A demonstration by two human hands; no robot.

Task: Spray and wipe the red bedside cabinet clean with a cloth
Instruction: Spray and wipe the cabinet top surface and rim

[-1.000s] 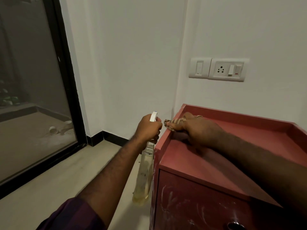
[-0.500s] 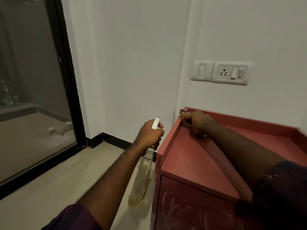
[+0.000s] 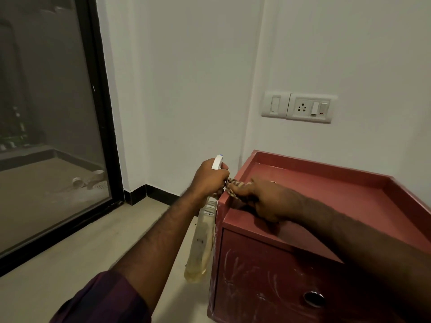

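the left hand (image 3: pixel 210 177) grips the clear plastic spray bottle of yellowish liquid (image 3: pixel 201 243), which hangs just beside the red wooden bedside cabinet (image 3: pixel 338 197). the right hand (image 3: pixel 263 201) clutches the striped brown cloth (image 3: pixel 233 186) on the top's left rim. the wiping seems partway done: white streaks mark the drawer front (image 3: pixel 256 271).

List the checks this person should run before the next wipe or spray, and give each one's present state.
1. Grip on cloth: ok, right hand holds it on the cabinet's left rim.
2. Grip on spray bottle: ok, left hand holds it.
3. Liquid in bottle: ok, yellowish liquid visible.
4. Aim of nozzle at cabinet: cannot tell.
5. State of drawer front: not ok, white smears.
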